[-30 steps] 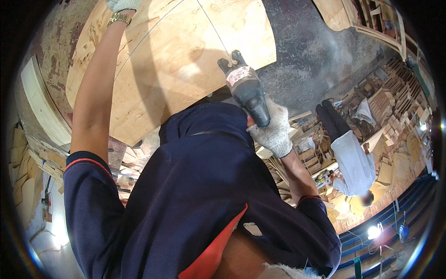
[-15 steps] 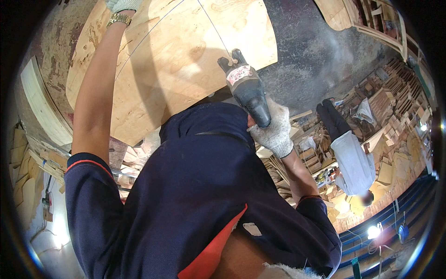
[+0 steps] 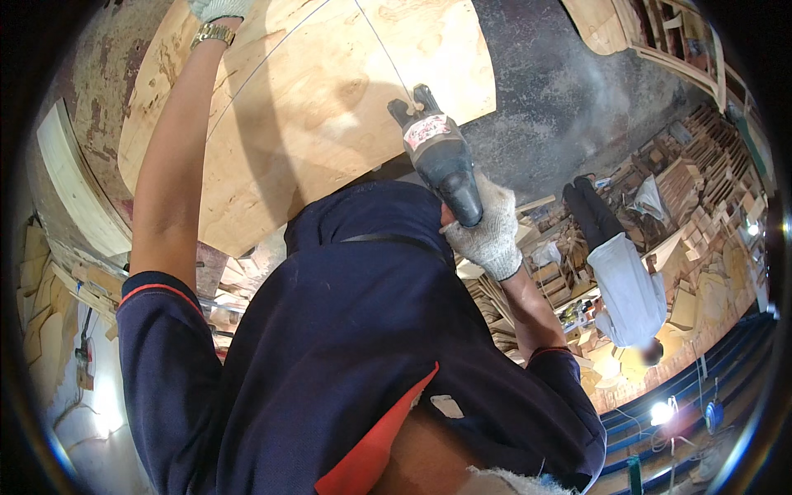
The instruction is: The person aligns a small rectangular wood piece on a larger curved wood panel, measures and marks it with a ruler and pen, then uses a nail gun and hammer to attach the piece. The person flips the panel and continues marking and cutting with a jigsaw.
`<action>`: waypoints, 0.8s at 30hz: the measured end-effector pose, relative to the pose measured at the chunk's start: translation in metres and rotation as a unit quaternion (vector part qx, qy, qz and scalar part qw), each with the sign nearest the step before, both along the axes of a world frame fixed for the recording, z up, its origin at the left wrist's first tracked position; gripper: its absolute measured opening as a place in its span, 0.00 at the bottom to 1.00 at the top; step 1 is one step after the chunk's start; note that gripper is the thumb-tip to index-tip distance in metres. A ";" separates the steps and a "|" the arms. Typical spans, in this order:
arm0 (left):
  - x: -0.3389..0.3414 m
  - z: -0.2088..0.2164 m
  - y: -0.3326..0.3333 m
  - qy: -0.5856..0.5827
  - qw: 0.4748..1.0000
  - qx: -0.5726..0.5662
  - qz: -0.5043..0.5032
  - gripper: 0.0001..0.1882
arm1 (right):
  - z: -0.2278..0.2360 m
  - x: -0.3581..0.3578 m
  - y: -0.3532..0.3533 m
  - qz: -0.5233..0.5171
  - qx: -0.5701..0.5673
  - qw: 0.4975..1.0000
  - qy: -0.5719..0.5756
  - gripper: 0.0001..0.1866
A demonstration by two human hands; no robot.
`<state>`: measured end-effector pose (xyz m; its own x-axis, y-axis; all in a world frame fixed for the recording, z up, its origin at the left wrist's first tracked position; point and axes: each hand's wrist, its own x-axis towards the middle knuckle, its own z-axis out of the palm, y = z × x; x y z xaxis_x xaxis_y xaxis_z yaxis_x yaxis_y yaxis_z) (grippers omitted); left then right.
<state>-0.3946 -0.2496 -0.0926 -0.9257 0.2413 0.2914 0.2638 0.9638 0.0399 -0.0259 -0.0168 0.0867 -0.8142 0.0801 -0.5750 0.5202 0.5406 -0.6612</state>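
A large curved plywood sheet (image 3: 313, 107) with a thin pencil line across it fills the upper middle. My right hand (image 3: 488, 238), in a grey knit glove, grips the handle of a black power tool (image 3: 441, 161) whose front end rests on the sheet near the line. My left arm stretches up along the left side. My left hand (image 3: 216, 8), gloved with a gold wristwatch below it, lies on the sheet's far part and is cut off by the picture's top edge. My navy shirt with red trim (image 3: 346, 355) covers the lower middle.
Another person (image 3: 623, 285) in a light shirt and dark trousers stands at the right among stacked wooden pieces (image 3: 701, 190). Dark dusty floor (image 3: 561, 91) lies beyond the sheet. Curved wooden offcuts (image 3: 70, 198) and scraps pile up at the left.
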 end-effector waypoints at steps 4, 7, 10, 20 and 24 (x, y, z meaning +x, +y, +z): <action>0.001 0.000 0.000 0.015 1.000 0.010 -0.012 0.24 | 0.000 0.001 0.001 -0.001 -0.014 1.000 -0.014 0.17; 0.002 0.000 0.001 0.019 1.000 0.012 -0.012 0.23 | -0.001 0.001 0.001 0.000 -0.005 1.000 -0.005 0.18; 0.003 0.002 0.001 0.016 1.000 0.019 -0.011 0.22 | -0.002 0.000 0.001 0.007 -0.001 1.000 -0.008 0.19; 0.002 0.003 0.001 0.010 0.999 0.031 -0.019 0.21 | 0.000 -0.003 0.001 0.004 -0.003 1.000 0.008 0.19; 0.002 0.003 0.000 0.013 0.999 0.028 -0.021 0.21 | 0.000 -0.004 0.001 -0.004 -0.015 1.000 0.001 0.18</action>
<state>-0.3926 -0.2493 -0.0894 -0.9069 0.2629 0.3294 0.3062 0.9481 0.0863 -0.0297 -0.0159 0.0868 -0.8143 0.0688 -0.5763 0.5232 0.5171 -0.6774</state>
